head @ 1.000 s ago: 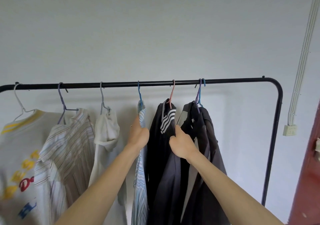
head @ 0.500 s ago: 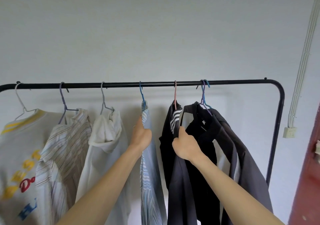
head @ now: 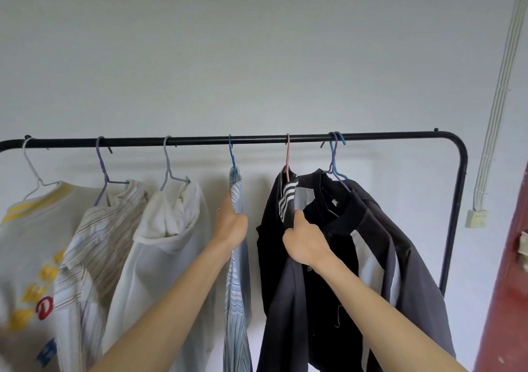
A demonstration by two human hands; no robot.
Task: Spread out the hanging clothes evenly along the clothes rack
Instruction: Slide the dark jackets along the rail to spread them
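We note one print, on the white T-shirt (head: 25, 257) at the rack's left end, yellow letters blurred beyond reading, a red "D" legible, remaining characters unclear, no other text readable.

I'm in a plain room of a home, a laundry or bedroom corner. A black metal clothes rack (head: 257, 138) stands against a bare white wall (head: 257, 43), hung with everyday shirts and jackets on wire hangers. White cable conduit (head: 497, 100) runs down to a wall socket (head: 476, 218), beside a dark red door (head: 505, 300).
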